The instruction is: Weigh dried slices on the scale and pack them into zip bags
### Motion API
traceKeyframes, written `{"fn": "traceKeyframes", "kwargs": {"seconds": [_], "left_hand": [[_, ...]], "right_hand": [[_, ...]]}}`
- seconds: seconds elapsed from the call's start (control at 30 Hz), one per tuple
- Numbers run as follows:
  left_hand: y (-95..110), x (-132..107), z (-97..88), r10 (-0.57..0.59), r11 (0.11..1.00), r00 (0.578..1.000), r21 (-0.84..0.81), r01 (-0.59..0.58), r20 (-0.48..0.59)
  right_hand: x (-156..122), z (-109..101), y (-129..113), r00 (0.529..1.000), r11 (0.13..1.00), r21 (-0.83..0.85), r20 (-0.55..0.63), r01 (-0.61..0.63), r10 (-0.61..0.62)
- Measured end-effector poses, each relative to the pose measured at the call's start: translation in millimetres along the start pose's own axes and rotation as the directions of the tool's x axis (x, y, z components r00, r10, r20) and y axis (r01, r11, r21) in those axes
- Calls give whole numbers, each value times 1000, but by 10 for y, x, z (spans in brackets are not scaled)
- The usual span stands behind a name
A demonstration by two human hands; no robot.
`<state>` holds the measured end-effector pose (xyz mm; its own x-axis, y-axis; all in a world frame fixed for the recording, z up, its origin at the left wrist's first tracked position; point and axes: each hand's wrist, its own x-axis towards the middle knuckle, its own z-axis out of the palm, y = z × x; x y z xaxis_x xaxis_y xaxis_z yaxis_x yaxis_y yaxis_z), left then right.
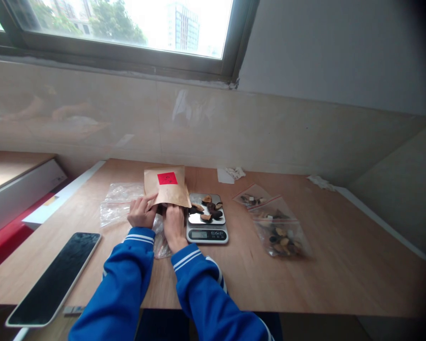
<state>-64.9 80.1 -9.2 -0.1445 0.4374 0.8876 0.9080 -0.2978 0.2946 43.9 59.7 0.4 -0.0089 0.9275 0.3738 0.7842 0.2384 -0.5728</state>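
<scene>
Head view, clock positions taken from the hands, 12 o'clock toward the window [120, 28]. The left hand [141, 212] and right hand [173, 226], in blue sleeves [124, 270], meet at the lower edge of a brown paper envelope [166, 187], which stands tilted above the table [341, 270] at 12 o'clock and bears a red label [167, 178]. Left fingers [142, 206] lie pressed together against the envelope's lower left edge. Right fingers pass behind that edge; whether they are spread or pinching cannot be told. A clear plastic bag [120, 204] lies at 10 o'clock, and a second [161, 241] lies partly under the hands. At 3 o'clock, just beside the right hand, stands a digital scale [207, 233] bearing dark, curled slices [206, 208] on its steel pan. Beyond it, also at 3 o'clock, lie two zip bags [280, 232] of similar slices. A phone [53, 279] lies at 8 o'clock.
</scene>
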Motion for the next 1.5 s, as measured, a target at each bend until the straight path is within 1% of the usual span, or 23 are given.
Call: {"fn": "traceKeyframes", "kwargs": {"seconds": [0.1, 0.17, 0.23, 0.37, 0.5, 0.63, 0.77, 0.83, 0.9, 0.97, 1.0, 1.07, 1.13, 1.2, 1.27, 1.33, 1.43, 1.5], "left_hand": [[4, 4, -3, -8, 1000, 1000, -17, 8, 3], [1, 1, 0, -17, 1000, 1000, -25, 17, 3], [-7, -7, 5, -13, 999, 1000, -32, 13, 4], [-18, -18, 7, 9, 999, 1000, -50, -8, 9], [-13, -11, -3, -2, 999, 1000, -37, 2, 9], [-13, -4, -11, -14, 1000, 999, -16, 14, 37], [-18, -8, -8, -6, 1000, 1000, -13, 6, 27], [-23, -13, -4, -4, 1000, 1000, -18, 5, 29], [-32, -16, 3, -9, 1000, 999, -24, 10, 44], [-42, -19, 11, -15, 1000, 998, -27, 16, 54], [-46, -20, 15, -14, 1000, 998, -27, 16, 55], [-52, -19, 22, -6, 1000, 999, -26, 8, 54], [-50, -17, 25, 10, 1000, 999, -29, -8, 44], [-43, -13, 23, 25, 999, 999, -31, -25, 22], [-33, -9, 19, 40, 999, 999, -32, -39, 3], [-25, -5, 12, 47, 998, 999, -38, -47, -2], [-18, -3, 1, 39, 998, 999, -54, -38, 17], [-18, -4, -6, 34, 998, 999, -50, -32, 33]], "right_hand": [[-137, -107, 2, 997, 999, -19, -62, 48, -49], [-209, -163, 23, 992, 995, 12, -88, 94, -93], [-267, -205, 51, 987, 990, 77, -117, 121, -111], [-363, -273, 105, 976, 960, 239, -194, 144, -98], [-433, -334, 160, 972, 921, 358, -222, 153, -76], [-469, -359, 194, 969, 903, 396, -236, 168, -77], [-535, -377, 179, 953, 890, 402, -286, 216, -102], [-583, -422, 180, 938, 878, 401, -320, 261, -133], [-619, -502, 219, 913, 867, 389, -374, 312, -161], [-613, -612, 315, 891, 862, 387, -431, 328, -145], [-588, -675, 389, 888, 862, 404, -448, 307, -106], [-494, -807, 581, 900, 856, 473, -436, 210, 20], [-361, -937, 816, 912, 841, 537, -376, 69, 165], [-222, -1048, 1060, 909, 859, 511, -344, -29, 235], [-109, -1123, 1276, 925, 894, 443, -312, -61, 218], [-33, -1146, 1441, 952, 921, 387, -263, -48, 160], [19, -1090, 1583, 973, 933, 359, -212, -11, 93], [30, -1016, 1628, 971, 932, 362, -223, -3, 90]]}}
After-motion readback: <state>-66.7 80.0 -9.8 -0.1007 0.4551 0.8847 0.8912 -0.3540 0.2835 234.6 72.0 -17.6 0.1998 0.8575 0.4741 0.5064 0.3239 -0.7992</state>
